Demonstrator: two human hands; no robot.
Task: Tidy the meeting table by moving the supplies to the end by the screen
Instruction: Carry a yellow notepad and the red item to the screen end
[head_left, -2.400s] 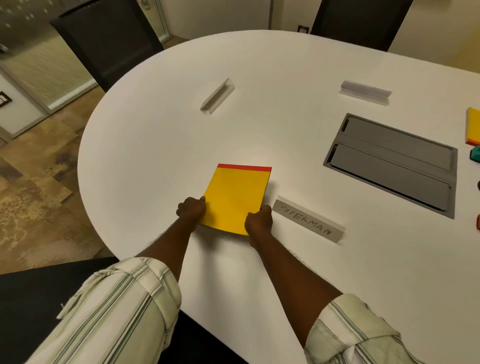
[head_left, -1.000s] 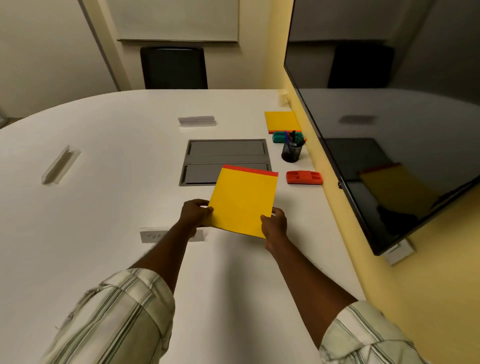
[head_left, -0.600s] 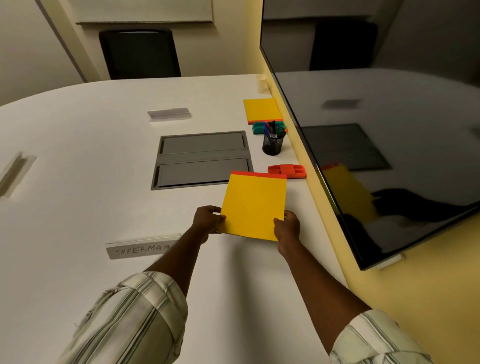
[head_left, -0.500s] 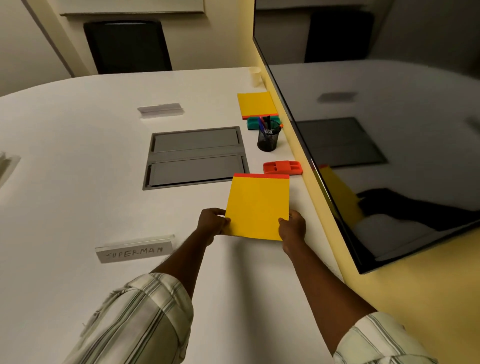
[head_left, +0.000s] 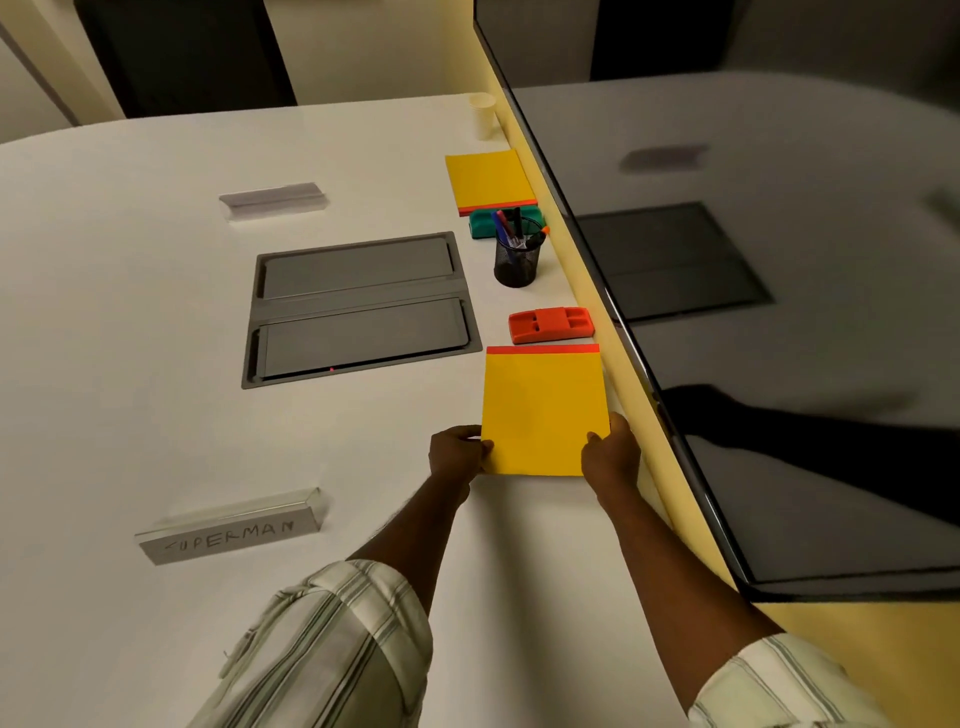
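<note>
Room: pale walls, a dark chair (head_left: 182, 52) behind the far edge of the bench (head_left: 130, 312), and a large dark screen (head_left: 779, 312) on the yellow wall along the right edge.
Bench: white and rounded, with a grey hatch (head_left: 358, 306) of two lids set in its middle.
Right edge, far to near: paper cup (head_left: 482, 114), second yellow pad (head_left: 488, 179), green eraser (head_left: 480, 223), black mesh pen cup (head_left: 516, 260), red eraser (head_left: 550, 325), all close to the screen.
Held pad: the yellow pad (head_left: 543, 410) has its red strip turned away from the person. It sits just nearer than the red eraser, by the right edge. Whether it lies flat on the bench I cannot tell.
Hands: the left hand (head_left: 457, 454) pinches the pad's near left corner and the right hand (head_left: 610, 457) pinches its near right corner.
Name plates: the SUPERMAN plate (head_left: 231, 527) stands towards the near left, and a second plate (head_left: 272, 200) stands beyond the hatch.
</note>
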